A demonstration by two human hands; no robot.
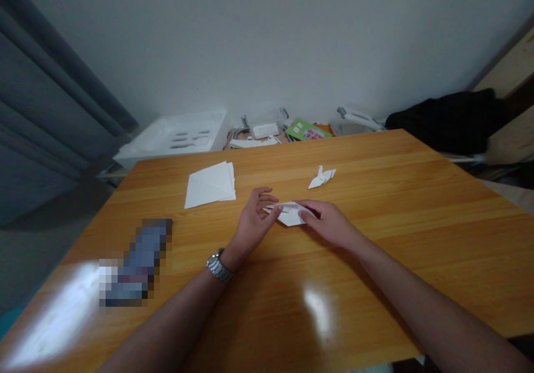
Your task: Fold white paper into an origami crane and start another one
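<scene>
A folded white paper (291, 215) is held just above the wooden table, between my two hands. My left hand (257, 217), with a metal watch on its wrist, has its thumb on the paper's left end; its other fingers curl behind and beside that end. My right hand (327, 221) pinches the right end, thumb on the near face and fingers behind. Beyond my right hand sits a small folded paper bird (322, 178). To the left lies a stack of lined white paper sheets (209, 185).
On the left of the wooden table (396, 195) is a dark, pixelated flat object (142, 264). Past the far edge are a white tray (179, 133), a green booklet (306, 129) and clear bins. A black cloth (446, 121) lies at the far right.
</scene>
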